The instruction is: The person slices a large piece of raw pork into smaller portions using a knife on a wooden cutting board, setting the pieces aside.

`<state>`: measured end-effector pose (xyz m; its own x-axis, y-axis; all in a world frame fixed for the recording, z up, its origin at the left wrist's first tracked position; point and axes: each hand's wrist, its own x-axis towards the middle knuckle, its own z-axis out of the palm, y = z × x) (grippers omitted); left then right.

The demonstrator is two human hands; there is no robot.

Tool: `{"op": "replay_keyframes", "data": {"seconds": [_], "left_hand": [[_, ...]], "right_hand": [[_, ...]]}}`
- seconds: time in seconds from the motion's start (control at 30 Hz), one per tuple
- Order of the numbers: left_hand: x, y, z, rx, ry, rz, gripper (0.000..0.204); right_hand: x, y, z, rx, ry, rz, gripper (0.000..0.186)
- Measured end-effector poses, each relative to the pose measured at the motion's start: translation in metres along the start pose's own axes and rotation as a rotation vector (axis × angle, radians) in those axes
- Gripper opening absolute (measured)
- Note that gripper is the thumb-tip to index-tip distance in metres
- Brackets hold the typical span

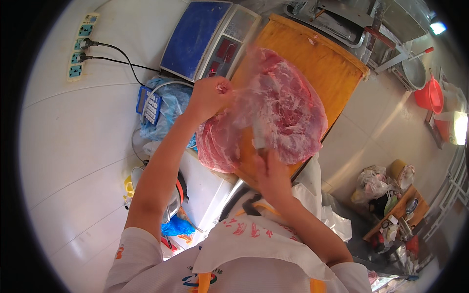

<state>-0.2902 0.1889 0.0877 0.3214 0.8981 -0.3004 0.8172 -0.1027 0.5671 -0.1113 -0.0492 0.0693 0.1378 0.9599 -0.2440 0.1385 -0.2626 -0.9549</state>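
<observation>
A large slab of raw red meat (298, 107) with white membrane lies on a yellow-brown cutting board (337, 68). Another portion of meat (217, 149) lies to its left; blur hides whether the two are joined. My left hand (210, 97) is closed at the upper left of the meat, pinching a pale strand that stretches toward the slab. Low on the board, my right hand (273, 178) is wrapped round a knife (259, 140), its handle mostly hidden. The short visible stretch of blade, smeared by motion, points away from me between the two portions.
A digital scale (195, 39) with a blue plate stands beyond my left hand. Beside it are a calculator (148, 105) and blue plastic bags (171, 105). Two cords run from a wall socket strip (80, 46). Metal trays (337, 22) border the board's far edge; a red scoop (430, 93) is farther right.
</observation>
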Motion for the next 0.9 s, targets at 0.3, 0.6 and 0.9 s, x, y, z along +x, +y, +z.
{"op": "replay_keyframes", "data": {"seconds": [0.3, 0.6, 0.9], "left_hand": [[0.011, 0.038, 0.032, -0.074, 0.092, 0.156, 0.031], [0.033, 0.045, 0.037, -0.014, 0.035, 0.264, 0.035], [0.035, 0.057, 0.040, 0.052, 0.010, 0.166, 0.022]], "right_hand": [[0.003, 0.006, -0.055, 0.115, 0.000, 0.320, 0.020], [0.007, 0.002, -0.049, 0.231, 0.025, 0.284, 0.022], [0.014, 0.007, -0.041, 0.219, 0.018, 0.199, 0.023]]}}
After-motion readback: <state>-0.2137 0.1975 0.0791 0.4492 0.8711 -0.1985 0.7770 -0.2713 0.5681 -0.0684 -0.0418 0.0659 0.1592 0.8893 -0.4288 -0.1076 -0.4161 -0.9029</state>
